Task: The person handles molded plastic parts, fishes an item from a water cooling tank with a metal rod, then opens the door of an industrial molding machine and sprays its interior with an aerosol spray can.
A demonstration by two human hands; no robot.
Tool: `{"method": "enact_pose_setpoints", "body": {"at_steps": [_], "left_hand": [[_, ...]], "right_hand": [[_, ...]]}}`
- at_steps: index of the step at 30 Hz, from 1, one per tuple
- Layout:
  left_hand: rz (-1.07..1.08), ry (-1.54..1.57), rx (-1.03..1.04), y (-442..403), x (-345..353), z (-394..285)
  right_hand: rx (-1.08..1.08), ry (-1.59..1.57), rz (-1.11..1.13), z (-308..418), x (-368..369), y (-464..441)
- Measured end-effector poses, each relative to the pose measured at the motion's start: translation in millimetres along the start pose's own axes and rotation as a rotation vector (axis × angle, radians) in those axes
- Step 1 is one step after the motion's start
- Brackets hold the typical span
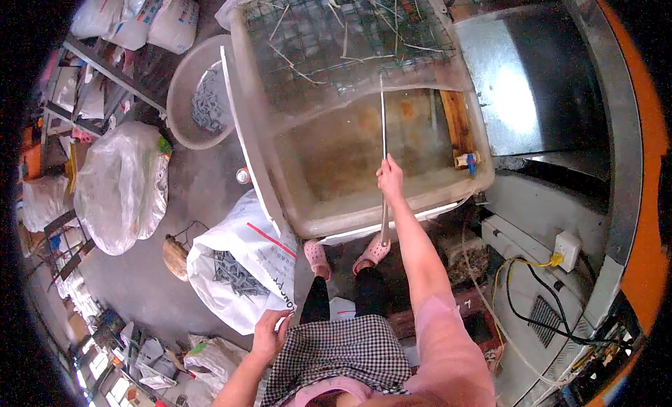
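Note:
My right hand [390, 178] is closed around a thin metal rod [383, 127], whose far end reaches over the large water tub [308, 228]. A green mesh [350, 29] with pale strips across it lies at the tub's far side, beside a translucent sheet. Near my lap, my left hand [269, 337] has its fingers curled at the edge of a white sack [217, 302]; whether it grips the sack is unclear. Grey strip-like pieces [238, 274] show inside the sack's mouth.
A round basin [180, 113] of grey pieces stands left of the tub. Further left is a plastic-wrapped bundle [119, 190]. A small can [243, 176] is on the floor. Cables and a socket [565, 251] sit on the machine at right.

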State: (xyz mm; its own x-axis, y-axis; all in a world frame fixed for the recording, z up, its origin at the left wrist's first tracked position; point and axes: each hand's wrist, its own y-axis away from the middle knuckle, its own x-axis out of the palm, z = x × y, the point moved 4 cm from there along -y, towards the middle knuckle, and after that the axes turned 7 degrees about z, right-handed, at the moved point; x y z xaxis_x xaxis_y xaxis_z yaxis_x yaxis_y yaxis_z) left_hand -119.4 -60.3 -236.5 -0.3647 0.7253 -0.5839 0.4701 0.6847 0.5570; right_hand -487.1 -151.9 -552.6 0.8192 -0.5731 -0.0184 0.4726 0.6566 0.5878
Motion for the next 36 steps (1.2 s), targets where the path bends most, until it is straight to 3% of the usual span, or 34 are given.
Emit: {"method": "enact_pose_setpoints", "body": {"at_steps": [6,13,17,19,22,28,30,34,36], "left_hand": [[0.017,-0.005,-0.003,-0.2,3.6,0.3],[-0.023,-0.007,0.054,-6.5,2.3,-8.4],[-0.026,0.004,0.011,1.9,0.2,1.5],[-0.051,-0.009,-0.005,11.3,-3.6,5.0],[-0.036,-0.047,-0.041,30.9,0.0,24.8],[0.001,0.003,-0.023,37.6,8.9,21.3],[0.001,0.002,-0.04,34.7,11.4,15.3],[0.004,0.013,-0.051,34.2,13.5,9.7],[0.0,0.0,-0.052,37.4,13.5,10.6]], "right_hand": [[-0.182,0.131,-0.011,11.5,4.3,-39.3],[-0.022,-0.048,0.063,43.7,-0.2,-58.9],[-0.207,0.449,-0.029,14.9,-37.8,-14.6],[-0.141,0.492,-0.004,20.2,-56.6,37.4],[-0.266,0.669,-0.035,-3.3,-88.9,87.9],[0.009,0.841,0.06,14.7,-101.4,100.7],[-0.191,0.737,0.052,20.7,-91.2,79.7],[-0.219,0.721,0.056,30.0,-70.9,36.8],[-0.34,0.671,0.024,39.7,-62.1,25.6]]}}
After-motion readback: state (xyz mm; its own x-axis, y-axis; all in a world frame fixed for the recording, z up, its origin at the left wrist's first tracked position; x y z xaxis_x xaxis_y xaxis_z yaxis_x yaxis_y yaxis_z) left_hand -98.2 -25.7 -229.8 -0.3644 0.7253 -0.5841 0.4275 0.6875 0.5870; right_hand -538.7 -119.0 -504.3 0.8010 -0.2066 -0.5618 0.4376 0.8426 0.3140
